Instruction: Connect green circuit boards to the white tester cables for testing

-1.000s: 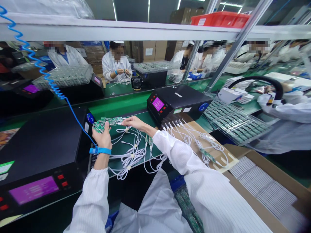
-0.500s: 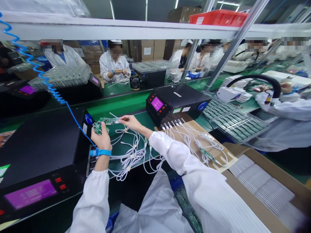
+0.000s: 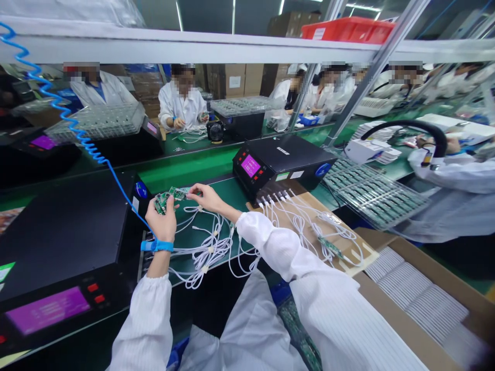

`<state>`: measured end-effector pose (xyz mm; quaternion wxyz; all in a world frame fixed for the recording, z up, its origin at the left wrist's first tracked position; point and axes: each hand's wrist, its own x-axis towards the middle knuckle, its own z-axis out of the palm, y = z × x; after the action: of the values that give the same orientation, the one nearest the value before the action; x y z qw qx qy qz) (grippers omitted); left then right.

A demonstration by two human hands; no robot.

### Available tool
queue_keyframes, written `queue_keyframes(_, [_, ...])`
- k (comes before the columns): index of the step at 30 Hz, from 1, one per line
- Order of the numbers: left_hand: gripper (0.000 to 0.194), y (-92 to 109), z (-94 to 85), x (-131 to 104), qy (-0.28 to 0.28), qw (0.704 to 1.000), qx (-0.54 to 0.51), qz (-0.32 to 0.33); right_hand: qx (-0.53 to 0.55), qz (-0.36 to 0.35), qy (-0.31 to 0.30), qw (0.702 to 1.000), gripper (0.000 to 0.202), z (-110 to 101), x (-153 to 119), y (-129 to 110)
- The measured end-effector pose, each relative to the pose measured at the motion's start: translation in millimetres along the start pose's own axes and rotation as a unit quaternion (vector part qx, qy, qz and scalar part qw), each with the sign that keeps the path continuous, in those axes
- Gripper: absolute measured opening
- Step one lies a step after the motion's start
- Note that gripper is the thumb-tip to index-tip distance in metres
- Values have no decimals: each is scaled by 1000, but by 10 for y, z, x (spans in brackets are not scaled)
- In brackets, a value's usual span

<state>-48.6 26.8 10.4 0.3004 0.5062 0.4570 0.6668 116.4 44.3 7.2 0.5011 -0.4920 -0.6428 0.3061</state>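
Several green circuit boards [image 3: 161, 203] sit in my left hand [image 3: 161, 220], whose wrist wears a blue strap [image 3: 157, 246] joined to a coiled blue cord [image 3: 91, 150]. My right hand [image 3: 203, 197] pinches the right end of a board [image 3: 178, 194] that reaches out from the left hand. Its fingertips partly hide that end. Below both hands, bundles of white cables [image 3: 211, 250] lie on the green bench top [image 3: 185, 234]. More white cables [image 3: 299, 221] run from the front of a black tester box [image 3: 286, 154] over a cardboard sheet [image 3: 353, 242].
A large black box [image 3: 69, 221] with a purple screen stands at the left. At the right are a clear tray of boards [image 3: 375, 190] and a carton [image 3: 479, 304] of white stacked parts. A metal post [image 3: 359, 85] rises behind. Co-workers sit across the bench and at right.
The board between my hands has shifted slightly left and is more covered by the right fingers. My left hand has tilted a little. Across the bench, a co-worker's hands have moved apart.
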Motion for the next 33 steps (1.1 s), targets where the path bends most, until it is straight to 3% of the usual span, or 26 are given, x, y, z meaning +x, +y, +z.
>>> queue_keyframes(8, [20,93,-139,29,-61,985,148,61,90,36,-41,995,11,10,-22,-16])
queue_keyframes(11, [21,162,-131,14,-73,983,157,64,46,27,5,999,4,14,-93,-75])
queue_keyframes(14, [35,213,-108,-12,-77,982,157,74,-31,-8,60,998,17,27,-177,-167])
queue_keyframes(18, [20,235,-104,-26,-115,976,164,84,-88,-54,76,992,21,68,-263,-267])
queue_keyframes(27, [21,275,-107,-34,-107,978,170,53,-105,-111,61,986,29,125,-319,-317])
queue_keyframes(33, [24,254,-87,-62,-93,977,179,61,-108,-119,106,981,16,177,-307,-383])
